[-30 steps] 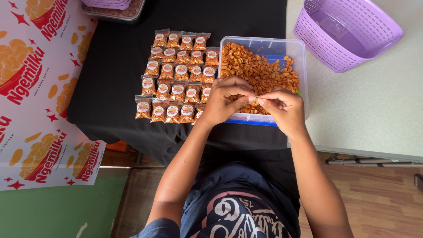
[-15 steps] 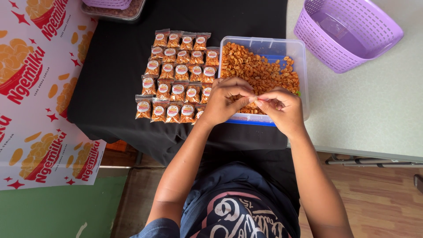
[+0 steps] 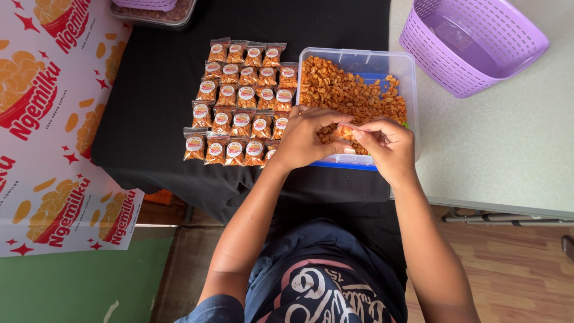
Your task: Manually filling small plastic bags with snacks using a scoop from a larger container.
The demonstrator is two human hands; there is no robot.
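My left hand (image 3: pixel 305 139) and my right hand (image 3: pixel 385 145) meet over the near edge of a clear plastic tub (image 3: pixel 357 57) full of orange-brown snack pieces (image 3: pixel 353 96). Together their fingertips pinch a small clear packet of the snack (image 3: pixel 345 130). To the left of the tub, rows of small filled packets with round labels (image 3: pixel 239 101) lie on a black cloth (image 3: pixel 149 107). My left wrist lies over the near right corner of those rows.
A purple slotted basket (image 3: pixel 472 42) lies tilted on the pale tabletop (image 3: pixel 508 137) at the right. A red-and-white printed banner (image 3: pixel 48 119) hangs at the left. A tray under another purple basket (image 3: pixel 152 9) sits at the top edge.
Both hands have shifted slightly; the small packet now shows between the fingertips, turned up a little, and my left thumb has dropped lower along the tub's near edge.
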